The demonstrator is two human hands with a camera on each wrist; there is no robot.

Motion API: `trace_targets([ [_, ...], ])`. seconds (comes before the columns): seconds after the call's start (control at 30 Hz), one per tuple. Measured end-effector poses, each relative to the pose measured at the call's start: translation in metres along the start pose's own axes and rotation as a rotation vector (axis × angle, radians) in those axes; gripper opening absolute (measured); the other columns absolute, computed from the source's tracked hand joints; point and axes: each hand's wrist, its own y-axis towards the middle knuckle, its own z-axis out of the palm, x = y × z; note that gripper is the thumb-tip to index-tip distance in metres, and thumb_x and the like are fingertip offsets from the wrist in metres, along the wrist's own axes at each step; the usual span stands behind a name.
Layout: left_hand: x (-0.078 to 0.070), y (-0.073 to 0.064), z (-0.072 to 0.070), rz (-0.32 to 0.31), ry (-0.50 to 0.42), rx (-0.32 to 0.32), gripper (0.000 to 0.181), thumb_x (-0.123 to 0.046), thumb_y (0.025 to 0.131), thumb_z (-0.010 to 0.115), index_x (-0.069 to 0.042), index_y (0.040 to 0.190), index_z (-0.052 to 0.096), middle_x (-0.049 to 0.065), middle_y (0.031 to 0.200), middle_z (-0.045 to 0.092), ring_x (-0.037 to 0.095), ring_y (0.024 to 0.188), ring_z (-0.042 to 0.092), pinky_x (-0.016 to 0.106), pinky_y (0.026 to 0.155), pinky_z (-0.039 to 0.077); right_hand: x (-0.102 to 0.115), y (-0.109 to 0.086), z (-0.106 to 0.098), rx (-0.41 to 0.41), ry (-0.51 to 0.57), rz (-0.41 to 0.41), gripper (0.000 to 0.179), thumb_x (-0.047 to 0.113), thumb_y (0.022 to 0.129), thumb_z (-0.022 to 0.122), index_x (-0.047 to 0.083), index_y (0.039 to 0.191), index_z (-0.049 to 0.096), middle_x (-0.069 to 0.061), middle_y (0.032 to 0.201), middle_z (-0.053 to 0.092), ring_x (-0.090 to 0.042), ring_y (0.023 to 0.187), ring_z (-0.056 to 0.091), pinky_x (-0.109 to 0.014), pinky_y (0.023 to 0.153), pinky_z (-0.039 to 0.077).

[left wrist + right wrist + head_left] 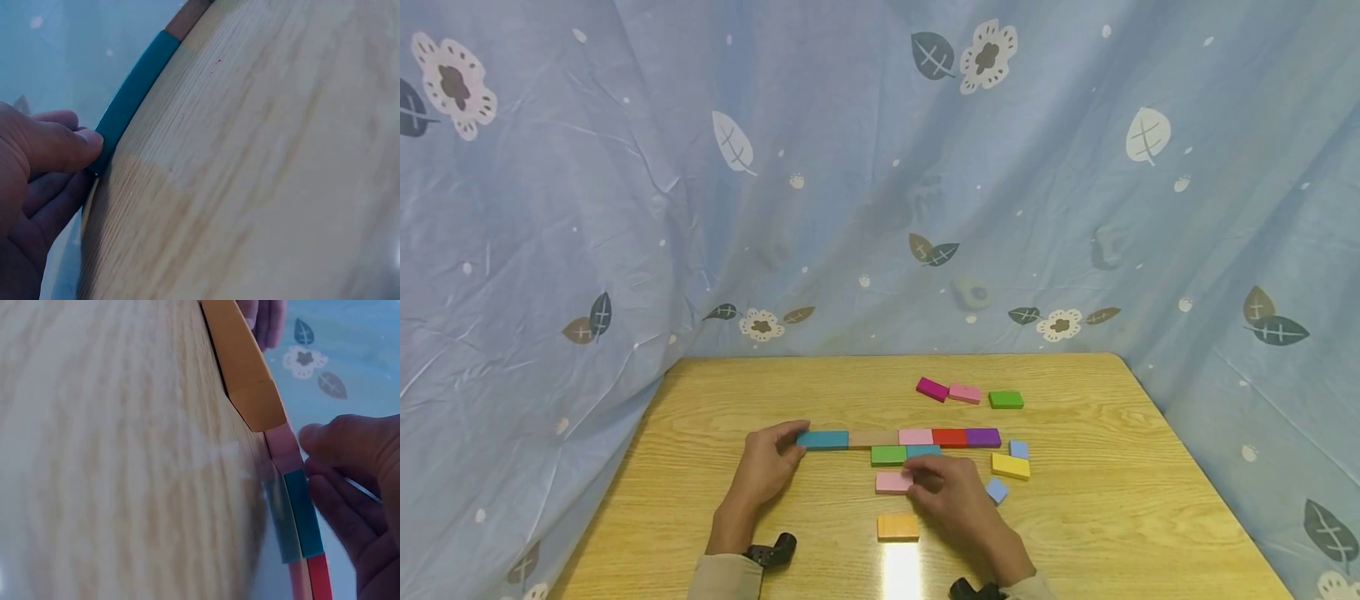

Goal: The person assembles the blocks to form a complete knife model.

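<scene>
Left hand (765,461) is pinching the left end of the long teal block (823,441), first in its row. Right hand (953,493) is at the right end of a pink block (892,482) (honestly can't tell if it's gripped), lying between the green block (888,456) and orange block (897,527).

Head view over blocks (823,441), wrists' nearer

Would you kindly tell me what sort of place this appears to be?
Probably a makeshift tabletop recording setup: a blue patterned cloth hangs behind and beside a wooden table, colored blocks lie on it, and black devices sit at the person's wrists.
</scene>
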Motion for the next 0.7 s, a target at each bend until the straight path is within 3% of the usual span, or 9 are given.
trace_targets([
  [0.33, 0.001, -0.001, 0.001, 0.006, 0.002, 0.001, 0.043, 0.004, 0.097, 0.078, -0.005, 0.14, 0.074, 0.014, 0.141, 0.075, 0.034, 0.135, 0.07, 0.049, 0.116, 0.058, 0.003, 0.007, 0.007, 0.012, -0.043, -0.132, 0.02, -0.003, 0.092, 0.083, 0.009, 0.108, 0.083, 0.001, 0.103, 0.084, -0.016, 0.095, 0.081, -0.029, 0.087, 0.069],
  [0.5, 0.002, 0.0, 0.001, 0.004, -0.011, 0.001, 0.044, 0.004, 0.098, 0.078, -0.005, 0.14, 0.074, 0.014, 0.141, 0.075, 0.034, 0.135, 0.071, 0.049, 0.115, 0.058, 0.003, 0.013, 0.011, -0.003, -0.104, -0.116, 0.02, -0.001, 0.092, 0.084, 0.014, 0.106, 0.083, 0.006, 0.102, 0.083, -0.009, 0.094, 0.078, -0.027, 0.084, 0.068],
  [0.7, 0.002, 0.0, 0.001, 0.001, -0.005, 0.006, 0.044, 0.004, 0.098, 0.078, -0.005, 0.141, 0.074, 0.013, 0.141, 0.075, 0.034, 0.135, 0.07, 0.049, 0.115, 0.058, 0.006, 0.015, 0.011, -0.002, -0.096, -0.088, 0.02, -0.001, 0.093, 0.084, 0.014, 0.107, 0.083, 0.006, 0.102, 0.083, -0.007, 0.095, 0.076, -0.029, 0.085, 0.068],
])
